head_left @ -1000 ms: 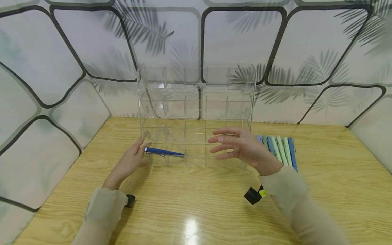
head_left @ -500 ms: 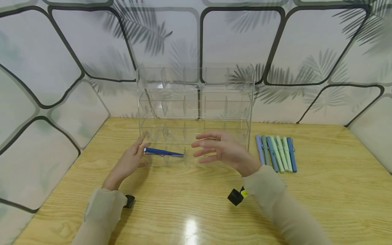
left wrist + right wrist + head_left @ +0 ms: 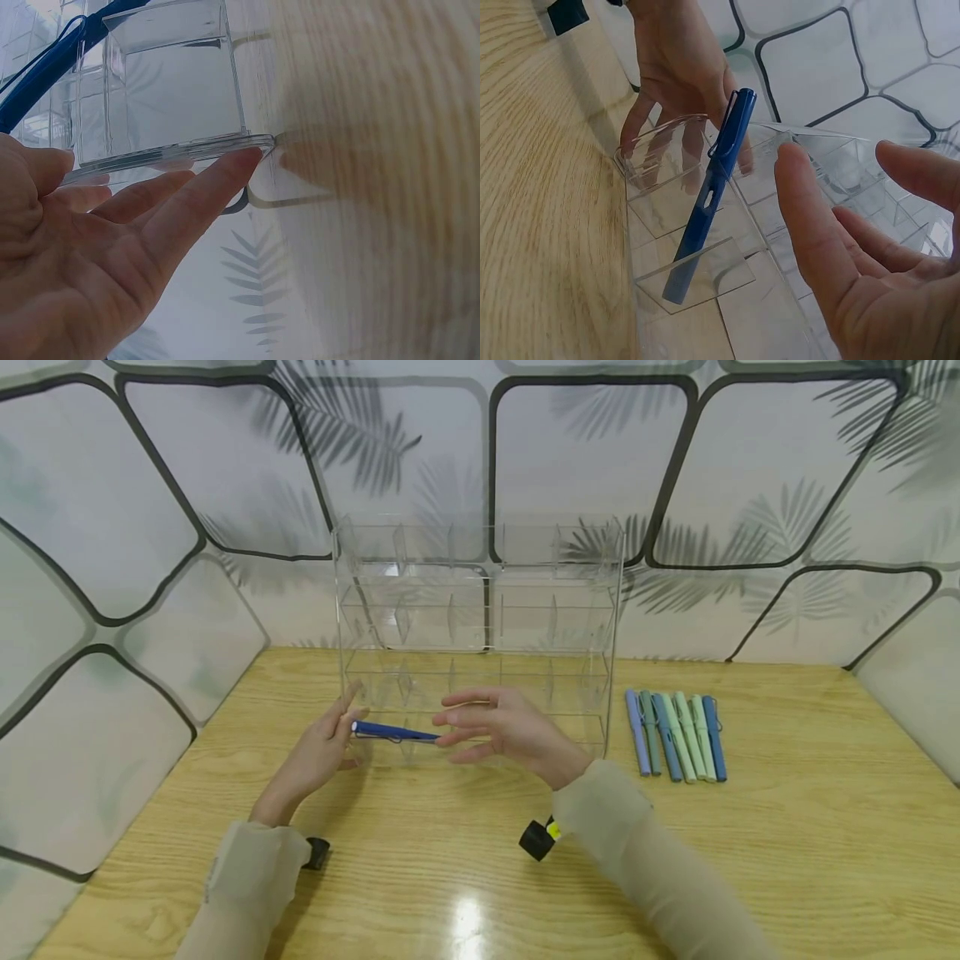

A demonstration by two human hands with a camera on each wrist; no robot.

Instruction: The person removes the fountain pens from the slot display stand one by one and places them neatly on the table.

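A blue pen [image 3: 393, 732] with a wire clip lies slanted across dividers in the lowest tier of a clear acrylic rack [image 3: 476, 618]. In the right wrist view, the pen [image 3: 709, 199] has its cap end towards the left hand [image 3: 679, 75]. My left hand [image 3: 318, 752] rests on the rack's left side, its straight fingers along the outside of the side panel and its thumb close by the cap. My right hand [image 3: 513, 731] holds nothing. Its fingers are apart, and in the head view their tips overlap the pen's far end.
Several pens [image 3: 675, 737] in blue, green and lilac lie side by side on the wooden table [image 3: 420, 877], right of the rack. A patterned backdrop [image 3: 592, 460] rises close behind the rack. Black wrist cameras sit at both cuffs.
My right hand has moved left across the front of the rack, from beside the row of pens to the blue pen's far end. The left hand and the pen have stayed in place.
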